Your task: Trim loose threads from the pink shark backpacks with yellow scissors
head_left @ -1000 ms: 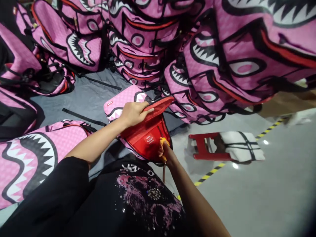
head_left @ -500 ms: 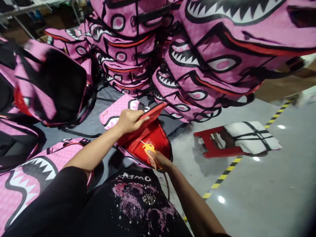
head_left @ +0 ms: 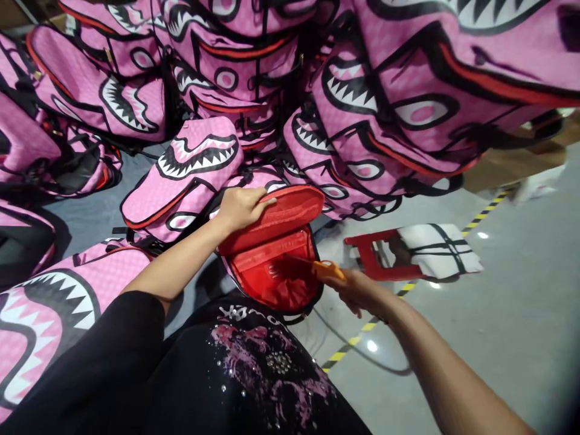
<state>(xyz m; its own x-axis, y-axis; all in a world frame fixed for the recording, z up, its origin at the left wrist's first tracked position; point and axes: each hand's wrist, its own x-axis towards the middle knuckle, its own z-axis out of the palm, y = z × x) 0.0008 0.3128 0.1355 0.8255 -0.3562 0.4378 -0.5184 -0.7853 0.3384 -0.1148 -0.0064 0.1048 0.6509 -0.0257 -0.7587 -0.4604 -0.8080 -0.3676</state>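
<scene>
A pink backpack lies in front of me with its compartment unzipped, showing a red lining [head_left: 290, 293]. My left hand [head_left: 241, 209] grips the edge of its lifted red-lined flap [head_left: 296, 211] and holds it back. In my right hand [head_left: 365, 293], at the right side of the opening, is a yellow-orange blow gun [head_left: 330, 271]. Its thin nozzle points left over the red compartment and is blurred. A hose [head_left: 385, 367] loops below my right hand; where it joins the gun is hidden.
Pink shark-face backpacks stand in tall stacks [head_left: 362, 169] ahead. Another backpack [head_left: 199, 154] lies just beyond my left hand, and one [head_left: 40, 314] sits at lower left. A red stool with a white strapped top [head_left: 435, 248] stands on the floor beside yellow-black tape [head_left: 338, 357].
My right hand has drawn the blow gun rightward, to the compartment's edge. The flap is opened wider. A backpack now lies beyond my left hand, and the black-backed one at left is gone.
</scene>
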